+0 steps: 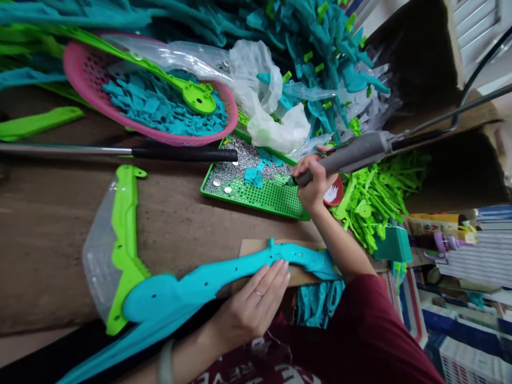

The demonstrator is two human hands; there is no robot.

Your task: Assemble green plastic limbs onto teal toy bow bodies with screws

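My right hand is wrapped round a grey electric screwdriver, its tip over a green perforated tray of small screws. Across the table's near edge lies a long blue plastic toy part, partly on a piece of cardboard. My left hand rests on this part with its fingers stretched out flat. At the blue part's left end, a lime-green plastic piece with a clear plastic sheet stands out at an angle.
A pink basket holds small blue pieces, with a green round-ended part on top. Blue parts and green parts are heaped behind and to the right. A black-handled rod lies left of the tray. Cardboard boxes stand at right.
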